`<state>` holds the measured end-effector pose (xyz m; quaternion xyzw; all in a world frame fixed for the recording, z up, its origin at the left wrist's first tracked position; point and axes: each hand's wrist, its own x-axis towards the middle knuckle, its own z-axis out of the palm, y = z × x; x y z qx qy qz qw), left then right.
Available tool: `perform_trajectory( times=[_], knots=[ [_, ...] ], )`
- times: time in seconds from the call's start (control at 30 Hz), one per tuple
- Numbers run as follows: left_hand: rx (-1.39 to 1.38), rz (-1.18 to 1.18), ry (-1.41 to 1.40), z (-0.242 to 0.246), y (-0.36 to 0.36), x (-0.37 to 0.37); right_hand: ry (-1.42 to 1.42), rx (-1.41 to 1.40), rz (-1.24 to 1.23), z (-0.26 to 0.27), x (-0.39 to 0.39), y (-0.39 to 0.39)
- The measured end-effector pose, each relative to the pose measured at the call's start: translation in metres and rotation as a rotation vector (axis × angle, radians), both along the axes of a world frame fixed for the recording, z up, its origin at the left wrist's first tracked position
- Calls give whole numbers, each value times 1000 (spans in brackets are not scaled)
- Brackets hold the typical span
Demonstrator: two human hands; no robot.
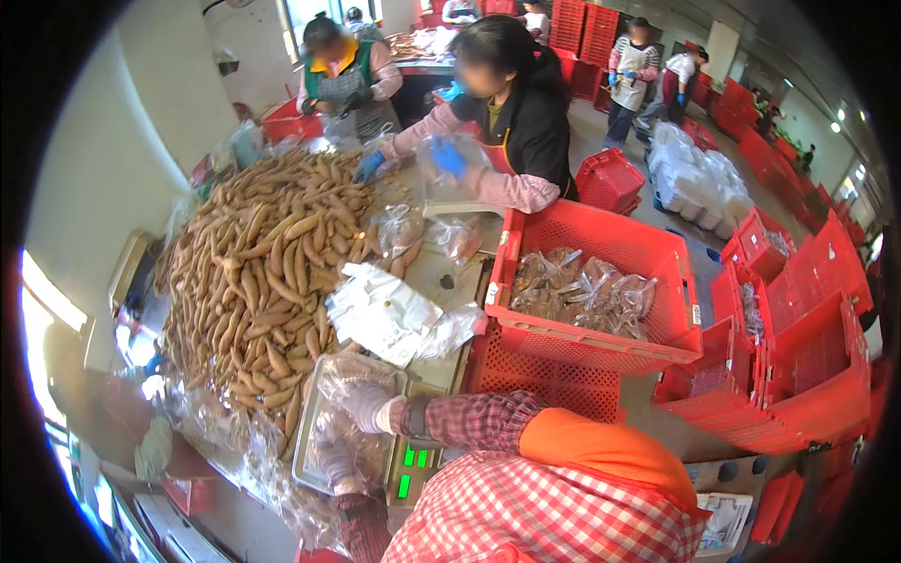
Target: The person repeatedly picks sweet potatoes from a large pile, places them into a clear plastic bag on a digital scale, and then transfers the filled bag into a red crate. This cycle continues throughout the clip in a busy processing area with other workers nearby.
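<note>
My right hand (367, 408), in a pale knit glove, grips the upper part of a clear plastic bag (359, 447). Brownish contents show through the film. My left hand (336, 461), gloved alike, lies against the lower side of this bag, its fingers blurred by the film. Under both hands is a clear plastic tray (304, 454) on a scale with a lit green display (408, 471). Just beyond the tray, white plastic bags (383, 310) lie on the table. A large heap of sweet potatoes (267, 281) rises at the tray's far left.
A red plastic crate (598, 225) with several filled bags (584, 288) stands right of the table. Across from me a co-worker (521, 105) in blue gloves reaches to the heap, holding another clear tray (440, 183). Stacked red crates (802, 352) line the right side.
</note>
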<state>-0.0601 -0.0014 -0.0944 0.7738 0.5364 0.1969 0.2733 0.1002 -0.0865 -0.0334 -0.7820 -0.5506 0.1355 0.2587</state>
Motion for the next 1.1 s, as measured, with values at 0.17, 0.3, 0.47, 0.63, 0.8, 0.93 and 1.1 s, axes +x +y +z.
perform_trajectory(
  times=[0.17, 0.3, 0.47, 0.63, 0.8, 0.93, 1.1],
  knots=[
    [118, -212, 164, 20, 2, -15, -93, -73, -17, -7, -25, -44],
    [164, -201, -175, 62, -9, -55, 157, -97, -91, -9, -18, -136],
    [284, -378, -573, 89, -41, -42, 530, -541, -316, -59, -11, -306],
    [127, -727, -459, 65, -123, 33, 661, -528, -907, -174, -66, -516],
    [-334, -1233, -746, 79, -273, 133, 615, -791, -1036, -285, -205, -715],
    [-10, -1437, -665, 104, -403, 184, 986, -742, -1444, -324, -358, -794],
    [-260, -1563, -612, 94, -572, 187, 806, -678, -1198, -347, -459, -878]
  ],
)
